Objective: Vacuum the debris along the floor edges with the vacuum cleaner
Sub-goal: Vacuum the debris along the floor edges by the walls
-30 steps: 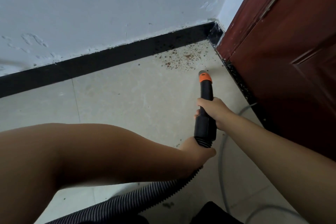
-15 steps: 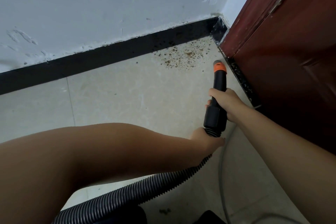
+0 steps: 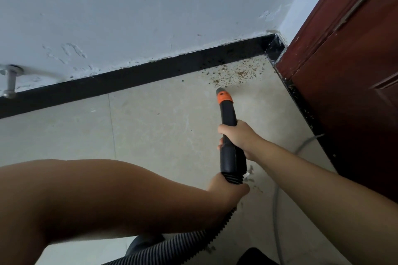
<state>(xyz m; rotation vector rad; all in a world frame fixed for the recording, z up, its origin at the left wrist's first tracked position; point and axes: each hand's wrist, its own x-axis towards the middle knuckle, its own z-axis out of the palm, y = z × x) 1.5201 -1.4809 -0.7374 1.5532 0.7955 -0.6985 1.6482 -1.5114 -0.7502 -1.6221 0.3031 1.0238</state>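
Near the far corner, we grip the nozzle (image 3: 228,118) with our right hand (image 3: 239,137), left hand (image 3: 226,189) clutching the hose (image 3: 189,241); sweep slowly through the debris (image 3: 234,73).

Vacuum nozzle (image 3: 228,117) black with an orange collar (image 3: 224,97) near its tip; ribbed hose (image 3: 178,245) dark grey-black with lighter ridge stripes; thin cord (image 3: 276,221) pale grey. Floor (image 3: 150,127) beige-cream tile, faintly mottled, with thin grey grout lines; debris (image 3: 234,74) brown specks in the corner; skirting (image 3: 129,80) glossy black, flecked with white along its top edge. Wall (image 3: 150,6) white-grey with scuffs, door (image 3: 355,60) dark reddish-brown wood, metal bracket (image 3: 10,79) silver-grey.
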